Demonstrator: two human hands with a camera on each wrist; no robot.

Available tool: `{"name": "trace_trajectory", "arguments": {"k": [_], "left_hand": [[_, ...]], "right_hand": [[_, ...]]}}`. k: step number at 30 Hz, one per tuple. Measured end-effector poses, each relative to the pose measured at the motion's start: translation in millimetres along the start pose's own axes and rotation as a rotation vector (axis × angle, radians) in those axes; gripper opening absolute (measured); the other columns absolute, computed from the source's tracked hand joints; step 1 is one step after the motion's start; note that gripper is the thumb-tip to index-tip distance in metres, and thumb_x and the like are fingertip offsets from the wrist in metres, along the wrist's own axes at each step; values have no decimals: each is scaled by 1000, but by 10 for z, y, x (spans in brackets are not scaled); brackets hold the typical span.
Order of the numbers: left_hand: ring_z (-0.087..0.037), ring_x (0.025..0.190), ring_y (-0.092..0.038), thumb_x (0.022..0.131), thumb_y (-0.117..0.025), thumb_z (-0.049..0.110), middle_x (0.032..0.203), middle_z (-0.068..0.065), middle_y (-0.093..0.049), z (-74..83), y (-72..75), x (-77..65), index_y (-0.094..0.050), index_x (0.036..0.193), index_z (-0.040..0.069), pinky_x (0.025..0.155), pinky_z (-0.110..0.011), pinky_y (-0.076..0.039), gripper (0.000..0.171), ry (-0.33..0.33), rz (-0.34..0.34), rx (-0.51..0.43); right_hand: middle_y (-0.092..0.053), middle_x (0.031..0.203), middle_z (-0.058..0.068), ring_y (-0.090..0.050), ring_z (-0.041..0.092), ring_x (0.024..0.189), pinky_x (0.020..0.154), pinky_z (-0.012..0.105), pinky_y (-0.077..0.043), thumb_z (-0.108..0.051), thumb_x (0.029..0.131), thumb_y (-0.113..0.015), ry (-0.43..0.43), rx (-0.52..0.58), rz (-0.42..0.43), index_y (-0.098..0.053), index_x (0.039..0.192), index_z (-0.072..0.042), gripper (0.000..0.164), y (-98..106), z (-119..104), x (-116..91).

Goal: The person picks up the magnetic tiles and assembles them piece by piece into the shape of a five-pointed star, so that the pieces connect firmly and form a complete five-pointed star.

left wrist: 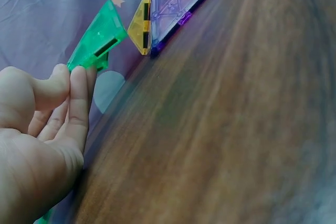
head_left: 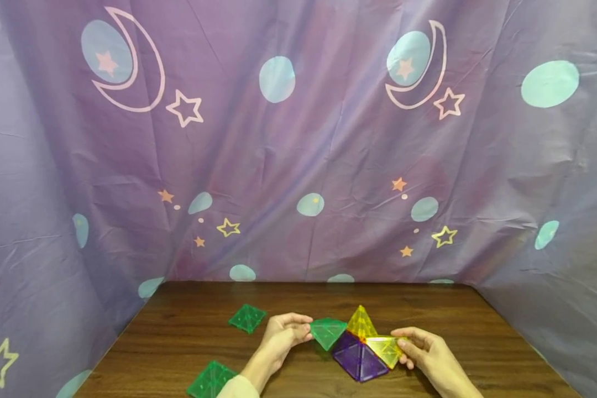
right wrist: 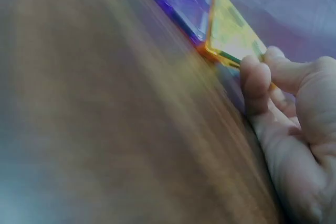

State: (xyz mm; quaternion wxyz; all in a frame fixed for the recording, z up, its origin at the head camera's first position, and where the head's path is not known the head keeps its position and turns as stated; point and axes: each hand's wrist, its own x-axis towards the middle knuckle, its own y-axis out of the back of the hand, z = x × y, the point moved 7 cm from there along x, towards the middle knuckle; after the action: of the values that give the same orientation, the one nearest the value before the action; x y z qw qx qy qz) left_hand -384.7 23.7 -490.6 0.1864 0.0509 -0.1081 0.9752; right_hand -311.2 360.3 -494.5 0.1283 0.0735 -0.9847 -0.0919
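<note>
Between thumb and fingertips, my left hand (head_left: 282,338) pinches a translucent green triangular magnetic tile (head_left: 328,331), raised off the table. In the left wrist view, a second green edge shows beneath this tile (left wrist: 100,35); whether it is a separate tile I cannot tell. My right hand (head_left: 425,351) pinches the outer corner of a yellow triangular magnetic tile (head_left: 385,349), tilted up from the table in the right wrist view. Purple triangular tiles (head_left: 359,359) lie beside it, and another yellow triangular tile (head_left: 361,322) points away behind them. The green tile's right corner appears close to this cluster.
Two more green tile pieces lie to the left on the brown wooden table (head_left: 179,331): a diamond-shaped one (head_left: 247,318) farther back and another (head_left: 212,378) near the left sleeve (head_left: 239,388). A purple patterned curtain (head_left: 303,166) encloses the table's back and sides.
</note>
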Motion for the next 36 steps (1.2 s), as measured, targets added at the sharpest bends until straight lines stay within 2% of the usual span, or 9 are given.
{"name": "trace_trajectory", "arguments": {"k": [5,12,19,22,25,29,36], "left_hand": [[-13,88,-73,102,-72,-7,106,-10,-79,-10,-10,14,-71,124,-17,90,-29,-65,24,-27,4,47],[-14,86,-70,99,-71,-11,101,-9,-79,-21,-35,14,-71,122,-17,88,-31,-66,24,-29,-18,91],[-15,84,-72,97,-72,-11,102,-14,-80,-25,-95,33,-74,118,-16,87,-33,-67,22,-44,-28,126],[-15,85,-73,98,-72,-11,106,-18,-81,-26,-116,31,-74,118,-16,87,-35,-67,21,-46,-25,141],[-16,87,-73,99,-71,-10,109,-20,-80,-24,-133,28,-73,124,-15,88,-34,-67,26,-46,-19,145],[-16,90,-74,101,-69,-9,110,-19,-79,-31,-135,40,-68,135,-16,89,-31,-66,34,-51,-3,124],[-19,96,-77,102,-66,-11,113,-26,-76,-41,-117,43,-62,140,-19,92,-31,-66,39,-39,10,68]], "right_hand": [[-71,97,3,-67,7,78,66,25,-60,-7,115,-59,73,17,-68,-57,140,21,37,0,-6,24],[-72,92,5,-68,7,78,69,30,-64,-13,116,-60,-14,-16,-111,-57,145,17,42,-30,2,41],[-75,97,9,-72,11,81,75,32,-66,-14,116,-61,-46,1,-150,-54,149,17,47,-26,13,22],[-77,97,9,-73,10,81,74,30,-65,-12,115,-61,-25,14,-158,-53,148,19,46,-33,28,17],[-78,96,9,-74,10,81,72,30,-65,-6,115,-58,41,22,-173,-53,145,22,42,-54,8,7],[-78,96,9,-75,10,82,74,30,-66,-3,115,-57,80,26,-163,-53,142,24,38,-61,-25,-3],[-77,103,9,-75,11,87,81,29,-65,-8,113,-63,-4,-4,-54,-53,145,22,45,5,-5,5]]}}
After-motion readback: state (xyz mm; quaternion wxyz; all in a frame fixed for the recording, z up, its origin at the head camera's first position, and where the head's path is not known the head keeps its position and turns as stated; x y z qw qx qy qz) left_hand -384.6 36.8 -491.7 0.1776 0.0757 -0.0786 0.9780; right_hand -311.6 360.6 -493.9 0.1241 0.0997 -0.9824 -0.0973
